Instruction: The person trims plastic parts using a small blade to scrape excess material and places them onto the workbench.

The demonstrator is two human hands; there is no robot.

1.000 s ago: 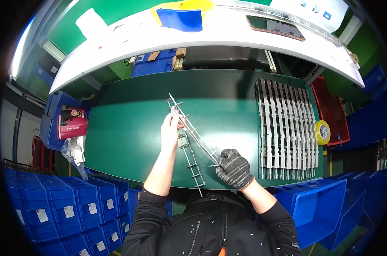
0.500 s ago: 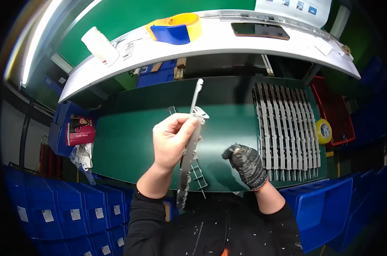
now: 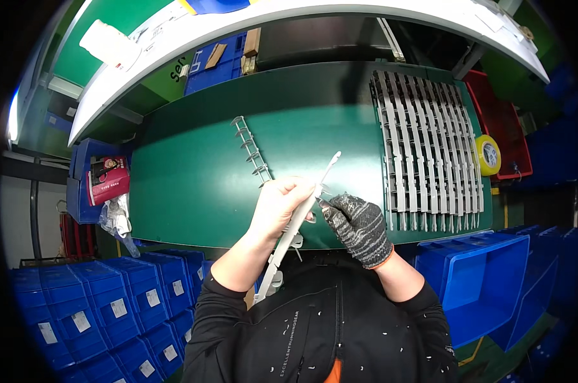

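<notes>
My bare left hand (image 3: 277,207) pinches a long, narrow grey strip (image 3: 293,225) with notches and small tabs along its side. The strip slants from a pointed far end down toward my chest. My right hand (image 3: 360,231), in a dark grey knitted glove, is closed at the strip's right side, close to the left fingertips. A small dark tip shows at its fingers, but I cannot make out what they grip. Beyond my left hand, a thin ladder-like metal piece (image 3: 249,150) lies on the green table (image 3: 187,185), its near end hidden behind that hand.
Rows of similar grey strips (image 3: 429,153) lie at the table's right, beside a yellow tape roll (image 3: 487,155) and a red bin (image 3: 503,127). A white shelf (image 3: 314,11) spans the back. Blue bins (image 3: 474,281) stand near right, more (image 3: 110,300) near left.
My right hand has moved left and up to the strip. The strip has tilted, its far end swinging right and nearer. The view has shifted, uncovering more of the ladder-like piece.
</notes>
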